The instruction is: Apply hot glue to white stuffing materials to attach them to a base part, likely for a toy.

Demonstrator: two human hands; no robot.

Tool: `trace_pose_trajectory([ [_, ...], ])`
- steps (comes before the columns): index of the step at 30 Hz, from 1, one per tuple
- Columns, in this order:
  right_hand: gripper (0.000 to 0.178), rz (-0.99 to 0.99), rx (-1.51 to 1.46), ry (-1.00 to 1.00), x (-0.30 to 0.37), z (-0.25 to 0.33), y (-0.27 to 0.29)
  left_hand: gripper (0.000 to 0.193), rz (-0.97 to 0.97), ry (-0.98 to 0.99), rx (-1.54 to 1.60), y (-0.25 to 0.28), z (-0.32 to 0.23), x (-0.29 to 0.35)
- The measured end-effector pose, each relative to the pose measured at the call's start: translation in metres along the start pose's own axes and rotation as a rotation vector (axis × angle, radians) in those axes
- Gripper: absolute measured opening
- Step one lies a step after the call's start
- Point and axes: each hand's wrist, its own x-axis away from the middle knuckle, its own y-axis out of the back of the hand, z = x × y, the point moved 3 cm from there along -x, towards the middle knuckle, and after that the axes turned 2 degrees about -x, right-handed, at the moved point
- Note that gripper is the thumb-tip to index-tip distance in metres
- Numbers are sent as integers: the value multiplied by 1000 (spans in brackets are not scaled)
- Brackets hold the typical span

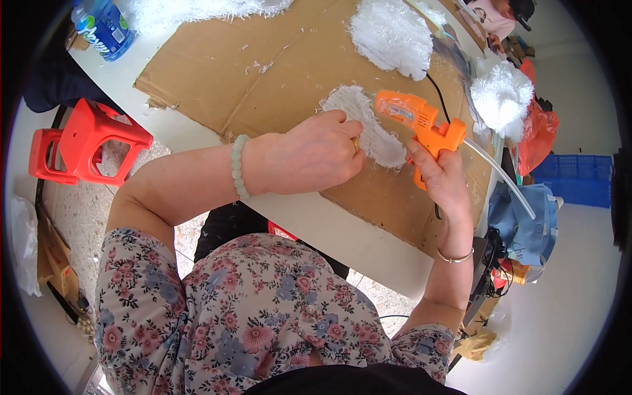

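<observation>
My right hand (pixel 444 172) is wrapped round the handle of an orange hot glue gun (pixel 421 118). Its nozzle points left, over a small white fluffy piece (pixel 368 125) lying on brown cardboard (pixel 263 99). A clear glue stick (pixel 503 171) trails out of the gun's back end. Close against the near left side of the fluffy piece is my left hand (pixel 322 148), fingers curled in. What those fingers hold, if anything, is hidden behind the hand.
More white fluffy pieces lie at the far edge (pixel 197 8), far right (pixel 392 36) and right (pixel 501 92). A black cord (pixel 440 92) runs behind the gun. A blue-labelled bottle (pixel 104 29) stands far left, red stools (pixel 99 141) below it. Another person (pixel 497 16) is at far right.
</observation>
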Motion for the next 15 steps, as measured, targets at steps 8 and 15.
trace_pose_trajectory([
  [8,25,-85,-759,-67,10,-4,-32,14,44,53,31,-11,3,0],
  [15,25,-82,-846,-57,-7,-23,-64,33,56,128,95,-17,7,10],
])
